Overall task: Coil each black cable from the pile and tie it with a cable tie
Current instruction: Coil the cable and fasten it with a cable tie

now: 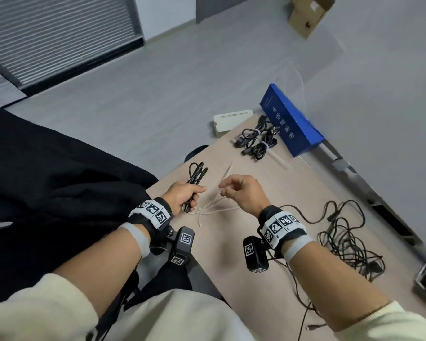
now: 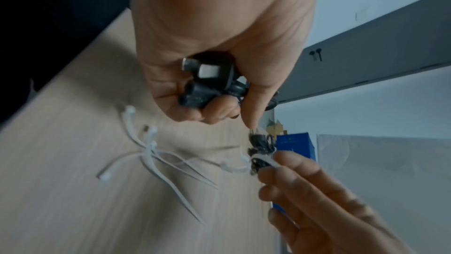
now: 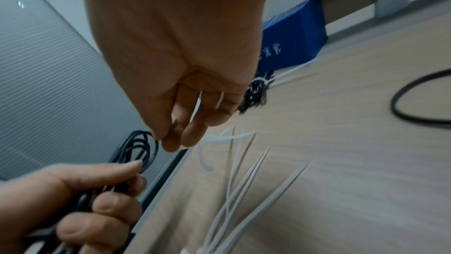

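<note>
My left hand [image 1: 194, 193] grips a coiled black cable [image 1: 196, 174] by its gathered end, near the table's left edge. The plug ends [image 2: 207, 79] show inside the fist in the left wrist view, and the loops [image 3: 139, 147] stick out past the fingers. Just to the right, my right hand [image 1: 222, 189] pinches one white cable tie [image 1: 226, 174] that points up and away; the tie [image 3: 198, 104] passes between its curled fingers. Several loose white ties [image 1: 213, 207] lie on the table under both hands. A tangled pile of black cables [image 1: 347, 238] lies to the right.
Two tied black coils [image 1: 256, 140] lie at the table's far end beside a blue box [image 1: 290, 121] and a white device [image 1: 231, 121]. Dark cloth [image 1: 59, 168] hangs left of the wooden table [image 1: 268, 183]. A cardboard box [image 1: 310, 14] stands on the floor.
</note>
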{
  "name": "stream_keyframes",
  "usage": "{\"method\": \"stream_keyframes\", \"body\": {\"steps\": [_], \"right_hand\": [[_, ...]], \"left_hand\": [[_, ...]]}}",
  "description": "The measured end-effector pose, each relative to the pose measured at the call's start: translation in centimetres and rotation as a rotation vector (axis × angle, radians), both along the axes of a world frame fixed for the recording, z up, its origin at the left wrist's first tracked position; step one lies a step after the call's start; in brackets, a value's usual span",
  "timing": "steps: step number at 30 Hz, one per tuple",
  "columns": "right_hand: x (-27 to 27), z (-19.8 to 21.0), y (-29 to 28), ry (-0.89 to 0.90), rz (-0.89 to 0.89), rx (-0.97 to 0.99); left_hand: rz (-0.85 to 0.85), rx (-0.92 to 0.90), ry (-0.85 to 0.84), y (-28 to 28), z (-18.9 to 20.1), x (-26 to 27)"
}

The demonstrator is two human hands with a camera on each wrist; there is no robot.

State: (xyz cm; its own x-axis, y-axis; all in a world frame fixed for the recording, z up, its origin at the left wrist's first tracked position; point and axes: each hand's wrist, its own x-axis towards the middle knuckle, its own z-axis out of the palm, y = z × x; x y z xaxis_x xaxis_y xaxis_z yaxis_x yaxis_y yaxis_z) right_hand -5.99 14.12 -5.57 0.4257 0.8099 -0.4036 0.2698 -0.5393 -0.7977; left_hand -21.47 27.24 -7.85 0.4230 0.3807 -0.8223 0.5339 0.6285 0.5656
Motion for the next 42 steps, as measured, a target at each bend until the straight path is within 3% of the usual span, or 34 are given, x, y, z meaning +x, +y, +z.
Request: {"method": "stream_keyframes", "body": {"steps": [11, 19, 27, 33, 37, 42], "right_hand": [[2.8, 7.8, -10.2, 0.171, -0.292, 0.213], [4.0, 9.1, -16.1, 0.156, -0.476, 0.274], [4.5, 10.2, -20.7, 0.029, -0.610, 0.287], [4.3, 10.6, -23.2, -0.014, -0.655, 0.318], [3.8, 10.4, -24.6, -0.050, -0.708, 0.238], [2.2, 10.8, -25.7, 0.149, -0.562, 0.072]], "left_hand": [[-0.114, 0.123, -0.167, -7.5, 5.0, 6.2], [-0.346, 0.222, -0.359, -13.9, 9.8, 10.1], [-0.444, 0.278, -0.399, -18.5, 11.3, 12.8], [-0.537, 0.262, -0.391, -20.6, 11.7, 14.0], [-0.474, 0.281, -0.388, -21.7, 12.1, 14.7], [-0.412, 0.301, -0.427, -22.3, 12.5, 15.5]]}}
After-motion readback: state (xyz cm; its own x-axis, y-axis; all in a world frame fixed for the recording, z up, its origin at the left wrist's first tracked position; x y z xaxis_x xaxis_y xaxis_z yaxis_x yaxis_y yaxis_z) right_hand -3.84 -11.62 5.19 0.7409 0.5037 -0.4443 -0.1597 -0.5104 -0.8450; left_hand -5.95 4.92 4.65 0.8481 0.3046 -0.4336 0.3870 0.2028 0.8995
